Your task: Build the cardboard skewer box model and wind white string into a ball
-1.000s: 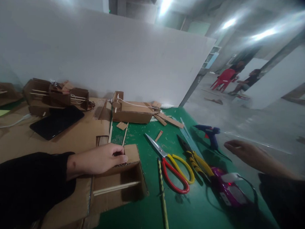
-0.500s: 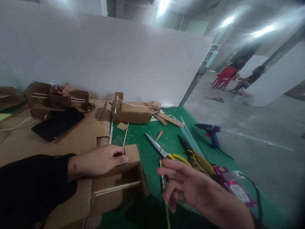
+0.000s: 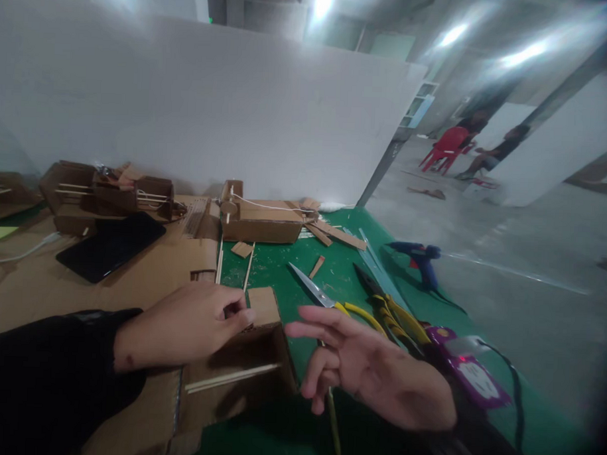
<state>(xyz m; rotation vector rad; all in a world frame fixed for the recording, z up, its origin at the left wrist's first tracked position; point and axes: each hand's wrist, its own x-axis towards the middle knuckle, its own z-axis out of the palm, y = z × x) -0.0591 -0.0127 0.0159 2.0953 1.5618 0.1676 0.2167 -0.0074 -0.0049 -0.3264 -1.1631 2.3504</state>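
My left hand (image 3: pixel 188 323) is closed in a pinch at the upper edge of a small cardboard box (image 3: pixel 227 405). Its fingertips are partly hidden there. Two thin wooden sticks (image 3: pixel 233 379) run across the inside of this box. My right hand (image 3: pixel 378 369) hovers to the right of the box with palm turned up. Its upper fingers are stretched, the lower ones loosely bent, and nothing is in it. Below it, a thin yellow-and-black rod (image 3: pixel 334 428) lies partly hidden. Scissors (image 3: pixel 321 294) with yellow handles rest just beyond the right hand.
Pliers (image 3: pixel 387 310), a blue glue gun (image 3: pixel 419 258) and a purple device (image 3: pixel 470 373) lie along the right side. A long cardboard piece (image 3: pixel 268 223) stands at the back. A black phone (image 3: pixel 113 247) and another cardboard build (image 3: pixel 76 193) are at left. People sit far off.
My right hand has moved left, closer to the box, and its fingers now cover more of the rod. My left hand keeps its pinch at the box edge.
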